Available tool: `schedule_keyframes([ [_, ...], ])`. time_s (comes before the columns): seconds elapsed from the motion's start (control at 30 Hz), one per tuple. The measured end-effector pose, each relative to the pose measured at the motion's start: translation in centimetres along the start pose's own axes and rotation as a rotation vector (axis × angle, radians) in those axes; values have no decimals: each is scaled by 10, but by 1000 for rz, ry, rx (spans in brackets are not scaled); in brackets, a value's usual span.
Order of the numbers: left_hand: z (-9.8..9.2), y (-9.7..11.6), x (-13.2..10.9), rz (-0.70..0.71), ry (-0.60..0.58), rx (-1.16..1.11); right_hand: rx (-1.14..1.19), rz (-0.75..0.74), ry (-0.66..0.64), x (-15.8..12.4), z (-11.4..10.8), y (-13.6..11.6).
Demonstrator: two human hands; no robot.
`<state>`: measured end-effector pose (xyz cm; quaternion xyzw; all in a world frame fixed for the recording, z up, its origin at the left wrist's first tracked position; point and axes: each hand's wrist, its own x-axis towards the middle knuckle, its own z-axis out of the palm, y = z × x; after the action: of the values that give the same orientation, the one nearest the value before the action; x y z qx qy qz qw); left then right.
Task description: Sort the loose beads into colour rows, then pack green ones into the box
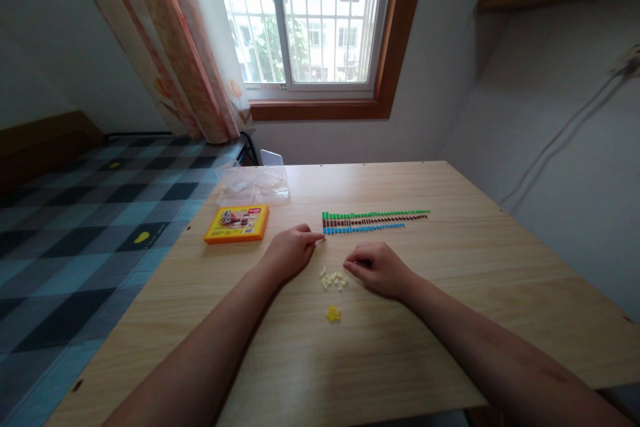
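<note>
My left hand (pixel 294 248) rests on the table with its index finger stretched out and the other fingers curled. That fingertip reaches the left end of the blue row (pixel 343 231), over a tiny pale spot I cannot make out clearly. Above the blue row run a brown row (pixel 350 223) and a green row (pixel 350 216) of small blocks. My right hand (pixel 377 268) lies to the right, its fingers bent together; whatever is between them is hidden. Beside its fingertips is a loose pile of cream blocks (pixel 333 279). Nearer me sits a small heap of yellow blocks (pixel 333 313).
A yellow and orange box (pixel 237 224) lies left of my left hand. Behind it stands a clear plastic container (pixel 254 184). The wooden table (pixel 410 347) meets a checked bed (pixel 75 233) on the left, and a window (pixel 320 20) is ahead.
</note>
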<state>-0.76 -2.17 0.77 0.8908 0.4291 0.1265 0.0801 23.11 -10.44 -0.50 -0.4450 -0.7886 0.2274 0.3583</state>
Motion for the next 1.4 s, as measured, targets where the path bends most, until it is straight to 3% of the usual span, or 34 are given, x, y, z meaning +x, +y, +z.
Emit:
schedule_keyframes([
  [0.67,5,-3,1,31,33,-27,-1,1,0,0,0,0],
  [0.9,1,-2,-2,4,93,-211,0,19,-6,1,-1,2],
  [1.13,-16,10,-11,135,-107,-311,-3,8,-23,1,-3,5],
  [1.4,-16,10,-13,187,-178,-327,-24,-59,-83,-1,-6,10],
])
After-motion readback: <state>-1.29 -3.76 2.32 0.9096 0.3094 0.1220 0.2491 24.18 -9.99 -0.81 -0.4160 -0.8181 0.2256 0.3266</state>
